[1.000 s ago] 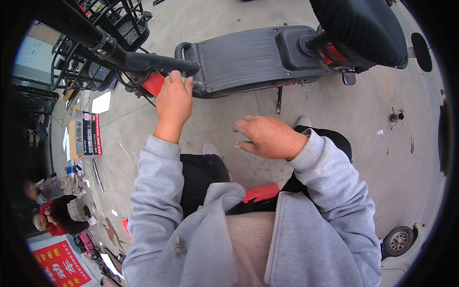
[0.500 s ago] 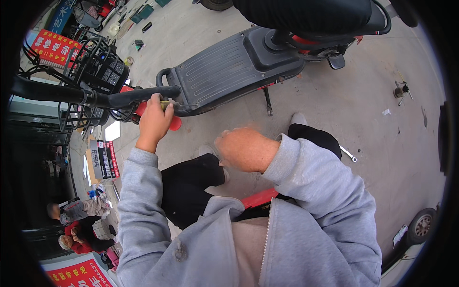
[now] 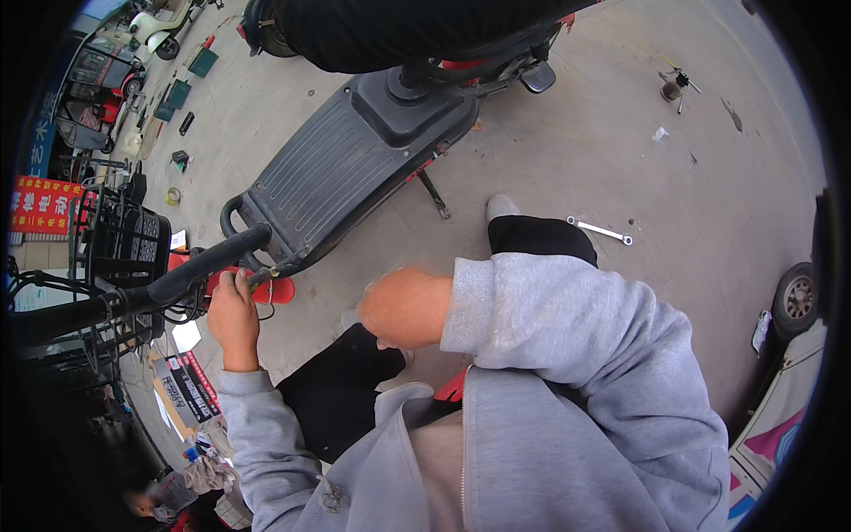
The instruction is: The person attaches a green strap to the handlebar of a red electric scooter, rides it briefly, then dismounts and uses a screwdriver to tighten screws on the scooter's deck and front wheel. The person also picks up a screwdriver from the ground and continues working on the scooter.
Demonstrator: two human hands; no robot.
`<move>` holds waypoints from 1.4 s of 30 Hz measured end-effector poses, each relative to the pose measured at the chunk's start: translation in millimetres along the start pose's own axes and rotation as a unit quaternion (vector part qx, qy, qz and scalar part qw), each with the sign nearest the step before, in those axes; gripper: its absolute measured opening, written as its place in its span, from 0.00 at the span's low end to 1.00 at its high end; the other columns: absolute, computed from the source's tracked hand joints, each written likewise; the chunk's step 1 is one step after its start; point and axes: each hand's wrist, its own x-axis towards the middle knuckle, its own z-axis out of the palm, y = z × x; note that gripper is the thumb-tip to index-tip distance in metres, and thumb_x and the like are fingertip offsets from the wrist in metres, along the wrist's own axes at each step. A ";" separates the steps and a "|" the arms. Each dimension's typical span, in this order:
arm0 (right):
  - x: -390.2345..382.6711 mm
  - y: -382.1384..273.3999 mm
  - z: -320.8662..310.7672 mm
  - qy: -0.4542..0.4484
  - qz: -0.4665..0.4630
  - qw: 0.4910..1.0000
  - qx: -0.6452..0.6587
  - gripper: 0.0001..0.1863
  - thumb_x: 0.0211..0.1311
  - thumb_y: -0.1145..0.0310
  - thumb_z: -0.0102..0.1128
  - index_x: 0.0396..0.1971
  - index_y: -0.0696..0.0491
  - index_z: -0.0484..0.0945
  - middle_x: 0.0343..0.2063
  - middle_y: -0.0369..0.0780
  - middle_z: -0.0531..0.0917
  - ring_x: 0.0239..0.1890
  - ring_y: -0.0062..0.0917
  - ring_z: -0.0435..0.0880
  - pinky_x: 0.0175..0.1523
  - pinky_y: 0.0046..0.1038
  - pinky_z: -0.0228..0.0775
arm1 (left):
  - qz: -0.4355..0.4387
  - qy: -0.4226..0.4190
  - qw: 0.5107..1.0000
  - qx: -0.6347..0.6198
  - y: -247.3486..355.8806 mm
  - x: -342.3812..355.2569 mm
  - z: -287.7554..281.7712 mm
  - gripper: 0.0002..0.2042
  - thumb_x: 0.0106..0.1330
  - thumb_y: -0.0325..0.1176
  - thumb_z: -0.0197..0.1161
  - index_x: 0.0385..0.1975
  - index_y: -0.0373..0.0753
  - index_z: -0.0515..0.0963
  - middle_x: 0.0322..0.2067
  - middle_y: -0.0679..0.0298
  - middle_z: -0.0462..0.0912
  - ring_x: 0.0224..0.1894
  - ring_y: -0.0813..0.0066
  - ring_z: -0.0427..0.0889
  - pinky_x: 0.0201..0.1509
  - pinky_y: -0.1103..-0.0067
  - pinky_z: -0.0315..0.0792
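Note:
An electric scooter stands in front of me, with a black ribbed footboard (image 3: 306, 182), a black seat (image 3: 372, 31) and a red front mudguard (image 3: 282, 291). My left hand (image 3: 235, 324) is beside the mudguard, just below the black steering tube (image 3: 208, 262). Its fingers are closed around a small yellowish piece, mostly hidden, whose kind I cannot make out. Over my knees, apart from the scooter, hovers my right hand (image 3: 406, 306). Motion smears it, and its fingers are turned away from view, so anything inside stays hidden.
A double-ended ring spanner (image 3: 599, 230) lies on the concrete right of my knee. The scooter's kickstand (image 3: 434, 197) is down. Boxes (image 3: 188, 390) lie at lower left, beyond the front basket (image 3: 128, 235). A tape roll (image 3: 173, 196) and a car wheel (image 3: 795, 300) are farther off.
The view has turned, shifting the scooter left in the picture. My left hand stays at the mudguard with its fingers closed. The right hand is still smeared by motion.

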 end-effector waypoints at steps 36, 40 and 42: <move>-10.9 -2.9 8.6 0.039 -0.061 0.995 -0.071 0.17 0.54 0.58 0.69 0.33 0.57 0.87 0.31 0.47 0.87 0.39 0.44 0.87 0.41 0.44 0.79 | 0.066 0.031 0.984 -0.160 5.3 -17.1 -6.9 0.12 0.70 0.36 0.60 0.44 0.35 0.74 0.37 0.45 0.82 0.39 0.46 0.82 0.45 0.63 0.73; -10.6 -3.0 6.4 0.047 -0.051 0.995 -0.064 0.16 0.53 0.58 0.69 0.33 0.57 0.87 0.32 0.47 0.87 0.38 0.44 0.87 0.41 0.44 0.79 | -0.026 0.021 0.990 -0.134 5.4 -10.5 -6.5 0.12 0.70 0.37 0.59 0.47 0.37 0.74 0.34 0.45 0.82 0.36 0.45 0.82 0.43 0.63 0.74; -12.7 -4.7 3.3 0.056 -0.061 0.994 -0.073 0.16 0.53 0.58 0.69 0.33 0.56 0.87 0.32 0.46 0.87 0.38 0.43 0.87 0.39 0.44 0.79 | -0.025 0.007 0.991 -0.131 5.7 -12.8 -9.3 0.13 0.70 0.36 0.60 0.48 0.35 0.73 0.37 0.45 0.82 0.39 0.45 0.81 0.46 0.63 0.73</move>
